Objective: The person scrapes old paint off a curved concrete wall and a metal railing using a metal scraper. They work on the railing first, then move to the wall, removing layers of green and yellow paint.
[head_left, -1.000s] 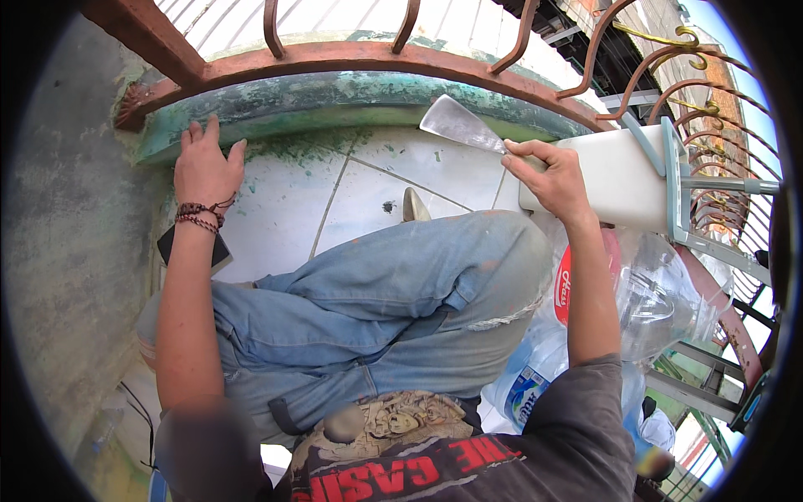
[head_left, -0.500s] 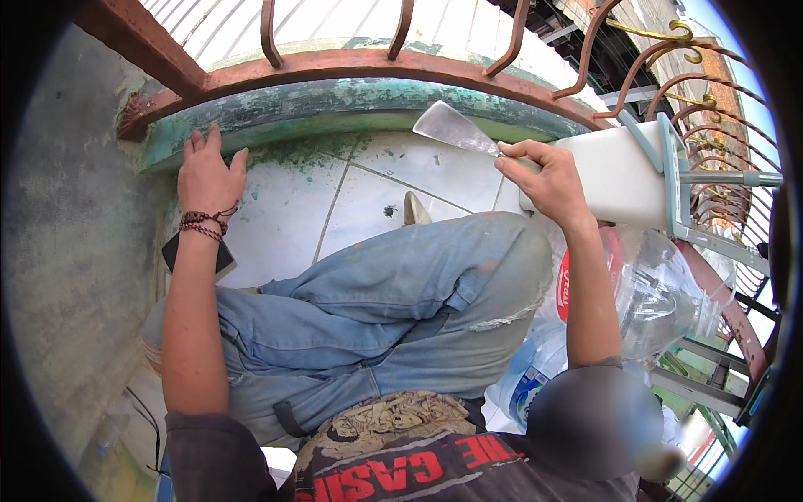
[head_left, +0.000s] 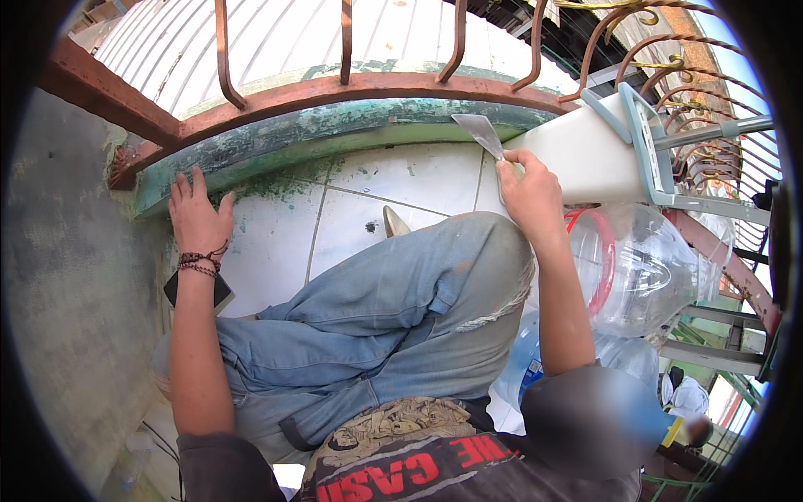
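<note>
Scraper (head_left: 479, 134) pinched in my right hand (head_left: 533, 191), left hand (head_left: 199, 219) at the green ledge (head_left: 326, 127).
My right thumb and fingers close around the scraper's handle, flat metal blade tilted up and left, over the ledge's right part; can't tell if blade and ledge touch. My left hand is empty, fingers loosely spread, fingertips against the ledge's left end. Green flakes (head_left: 280, 186) lie on the white tiles (head_left: 272, 243) along its foot. White bin (head_left: 590, 159) just right of my right hand, clear plastic bottle (head_left: 648, 268) below it, dark flat object (head_left: 222, 290) beside my left wrist.
</note>
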{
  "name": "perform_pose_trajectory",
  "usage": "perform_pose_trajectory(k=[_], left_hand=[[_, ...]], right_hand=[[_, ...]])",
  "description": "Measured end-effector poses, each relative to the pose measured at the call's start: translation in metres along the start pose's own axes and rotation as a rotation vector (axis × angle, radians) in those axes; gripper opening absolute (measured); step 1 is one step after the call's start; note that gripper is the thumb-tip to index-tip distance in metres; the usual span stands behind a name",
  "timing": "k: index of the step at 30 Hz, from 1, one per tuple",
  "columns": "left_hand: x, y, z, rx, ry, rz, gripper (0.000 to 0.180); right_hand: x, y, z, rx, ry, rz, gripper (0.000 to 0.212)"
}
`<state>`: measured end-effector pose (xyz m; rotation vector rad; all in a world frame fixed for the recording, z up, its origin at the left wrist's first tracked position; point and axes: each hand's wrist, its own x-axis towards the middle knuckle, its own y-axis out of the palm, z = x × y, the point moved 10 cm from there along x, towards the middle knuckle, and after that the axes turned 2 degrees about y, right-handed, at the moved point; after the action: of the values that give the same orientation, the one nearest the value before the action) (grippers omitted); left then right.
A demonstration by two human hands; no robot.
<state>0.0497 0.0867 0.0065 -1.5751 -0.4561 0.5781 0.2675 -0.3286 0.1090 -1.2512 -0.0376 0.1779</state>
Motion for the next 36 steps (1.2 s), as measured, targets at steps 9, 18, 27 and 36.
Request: perform_pose_trajectory(k=[9, 18, 27, 36], left_hand=[[-0.001, 0.013, -0.008, -0.074, 0.063, -0.014, 0.087], [0.001, 0.02, -0.013, -0.116, 0.175, -0.06, 0.09], [0.005, 0.022, -0.009, -0.105, 0.162, -0.055, 0.086], [0.008, 0.027, -0.001, -0.059, 0.165, -0.042, 0.085]], right_hand=[[0.023, -0.011, 0.0, -0.112, 0.12, 0.065, 0.031], [0.033, 0.005, -0.009, -0.029, 0.062, -0.013, 0.031], [0.016, -0.004, -0.008, -0.102, 0.056, 0.028, 0.031], [0.018, -0.003, 0.006, -0.097, 0.019, 0.046, 0.03]])
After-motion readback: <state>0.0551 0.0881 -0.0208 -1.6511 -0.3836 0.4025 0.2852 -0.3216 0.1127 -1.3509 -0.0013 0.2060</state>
